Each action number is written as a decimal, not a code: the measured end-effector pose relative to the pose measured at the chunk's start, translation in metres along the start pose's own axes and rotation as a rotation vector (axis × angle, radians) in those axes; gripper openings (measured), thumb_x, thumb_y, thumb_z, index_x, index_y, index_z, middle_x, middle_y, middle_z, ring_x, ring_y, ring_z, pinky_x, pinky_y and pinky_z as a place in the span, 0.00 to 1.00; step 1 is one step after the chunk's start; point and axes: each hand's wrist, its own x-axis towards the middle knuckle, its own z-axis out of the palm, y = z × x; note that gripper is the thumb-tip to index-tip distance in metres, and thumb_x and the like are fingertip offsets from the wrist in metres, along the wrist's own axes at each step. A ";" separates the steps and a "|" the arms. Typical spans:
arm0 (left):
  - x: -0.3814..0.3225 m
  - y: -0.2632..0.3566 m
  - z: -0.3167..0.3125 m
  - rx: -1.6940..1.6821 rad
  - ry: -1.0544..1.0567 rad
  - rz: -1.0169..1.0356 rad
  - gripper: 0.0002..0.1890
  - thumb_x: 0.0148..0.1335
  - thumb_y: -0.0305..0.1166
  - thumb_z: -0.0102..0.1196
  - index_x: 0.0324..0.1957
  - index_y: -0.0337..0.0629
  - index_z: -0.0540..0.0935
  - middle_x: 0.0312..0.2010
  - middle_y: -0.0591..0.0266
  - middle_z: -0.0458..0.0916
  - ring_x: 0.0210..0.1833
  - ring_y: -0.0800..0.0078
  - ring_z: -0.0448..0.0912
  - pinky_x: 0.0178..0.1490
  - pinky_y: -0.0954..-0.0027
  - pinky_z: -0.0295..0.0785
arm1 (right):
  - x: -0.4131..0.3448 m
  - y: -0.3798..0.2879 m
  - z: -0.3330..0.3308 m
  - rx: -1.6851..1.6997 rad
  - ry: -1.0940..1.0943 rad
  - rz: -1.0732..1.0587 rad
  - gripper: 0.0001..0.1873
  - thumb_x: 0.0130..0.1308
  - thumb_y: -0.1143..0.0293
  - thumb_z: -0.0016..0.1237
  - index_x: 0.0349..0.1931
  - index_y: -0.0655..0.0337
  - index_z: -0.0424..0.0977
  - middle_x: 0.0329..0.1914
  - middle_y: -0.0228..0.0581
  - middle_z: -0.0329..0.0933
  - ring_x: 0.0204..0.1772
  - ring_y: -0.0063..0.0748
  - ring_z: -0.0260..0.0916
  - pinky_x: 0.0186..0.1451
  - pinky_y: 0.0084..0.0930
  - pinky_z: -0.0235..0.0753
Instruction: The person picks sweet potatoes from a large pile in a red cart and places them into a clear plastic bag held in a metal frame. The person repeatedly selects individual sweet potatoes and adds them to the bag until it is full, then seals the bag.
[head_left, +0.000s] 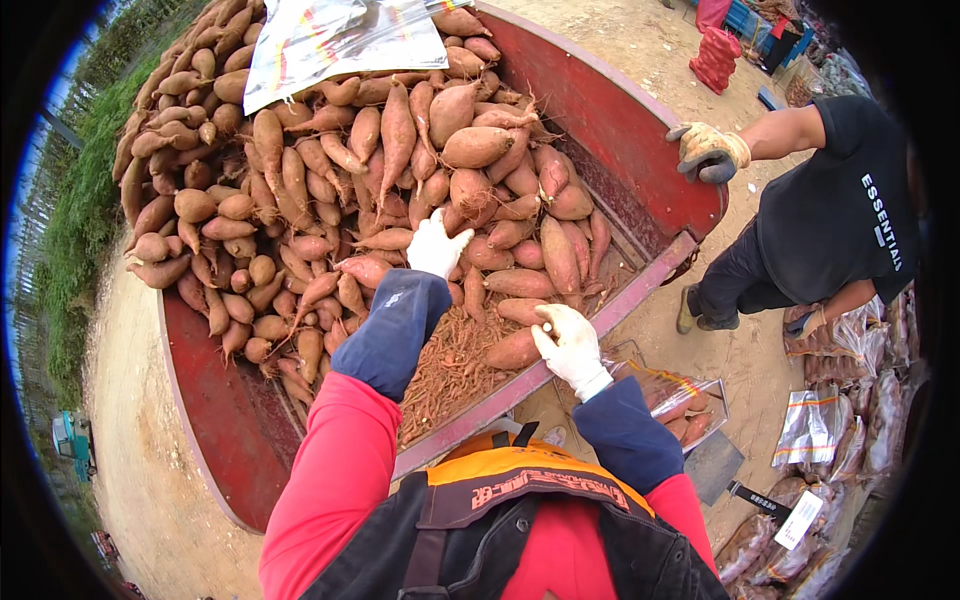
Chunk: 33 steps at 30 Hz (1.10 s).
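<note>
A large heap of sweet potatoes (330, 180) fills a red metal trailer bed (600, 97). My left hand (436, 246), in a white glove, reaches onto the heap with its fingers spread among the sweet potatoes; its fingertips are partly hidden, and no grip on one shows. Near the bed's front edge, my right hand (568, 346), gloved in white too, has thumb and fingers apart beside a sweet potato (514, 349). A small pale piece shows at its fingers; whether it is held cannot be told. Thin root scraps (457, 360) cover the bed floor between my arms.
Printed plastic bags (345, 52) lie on top of the heap. At the right a person (832, 195) rests a gloved hand on the trailer wall. An open bag of sweet potatoes (679, 405) stands below the rim (480, 409), by a scale (712, 469); filled bags (847, 420) lie further right.
</note>
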 end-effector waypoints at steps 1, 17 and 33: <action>0.017 0.011 -0.001 0.127 -0.009 0.012 0.44 0.55 0.61 0.63 0.64 0.38 0.70 0.55 0.42 0.77 0.56 0.46 0.78 0.58 0.53 0.74 | -0.001 0.002 0.005 -0.165 0.028 -0.190 0.15 0.61 0.65 0.57 0.46 0.62 0.79 0.43 0.45 0.82 0.43 0.45 0.79 0.48 0.36 0.77; 0.042 -0.050 0.006 -1.387 -0.338 -0.492 0.20 0.68 0.30 0.59 0.59 0.35 0.74 0.48 0.57 0.80 0.38 0.67 0.81 0.34 0.70 0.83 | 0.000 -0.002 0.012 -0.335 -0.020 -0.099 0.14 0.57 0.67 0.60 0.43 0.62 0.80 0.41 0.42 0.82 0.42 0.44 0.80 0.49 0.38 0.78; -0.144 0.051 -0.080 -1.155 -0.311 -0.117 0.10 0.70 0.27 0.55 0.49 0.32 0.81 0.47 0.59 0.84 0.46 0.75 0.79 0.52 0.73 0.74 | 0.011 -0.046 0.025 1.358 0.252 0.536 0.51 0.49 0.68 0.70 0.72 0.59 0.54 0.65 0.41 0.65 0.68 0.39 0.64 0.71 0.41 0.69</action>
